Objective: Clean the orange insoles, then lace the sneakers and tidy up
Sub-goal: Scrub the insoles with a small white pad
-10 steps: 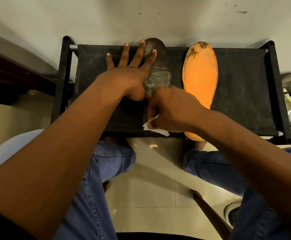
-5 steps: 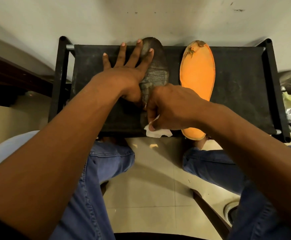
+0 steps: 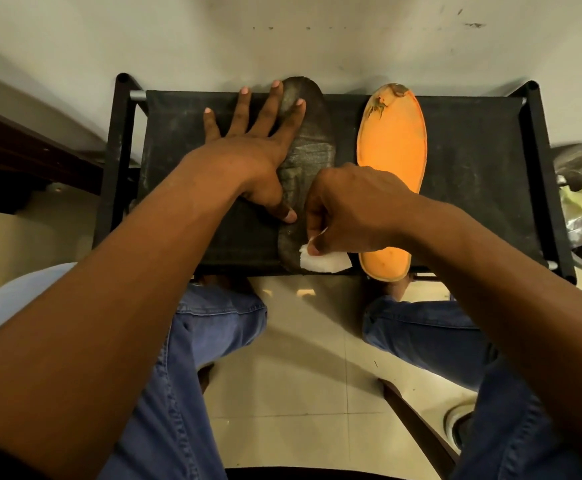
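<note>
Warm, dim indoor light. Soft shadows fall on the wall (image 3: 75, 57) and floor (image 3: 303, 341). Wide-angle bending curves the edges; near forearms look slightly soft.

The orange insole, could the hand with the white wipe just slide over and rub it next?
Probably yes. The right hand pinching the white wipe is already right beside the orange insole, which lies face-up on the black rack with nothing covering it.

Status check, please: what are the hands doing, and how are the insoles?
Left hand flat, pinning dark grimy insole to black fabric rack. Right hand pinching white wipe at its heel end. Orange foam insole lies alongside, untouched. Nothing in the way.
</note>
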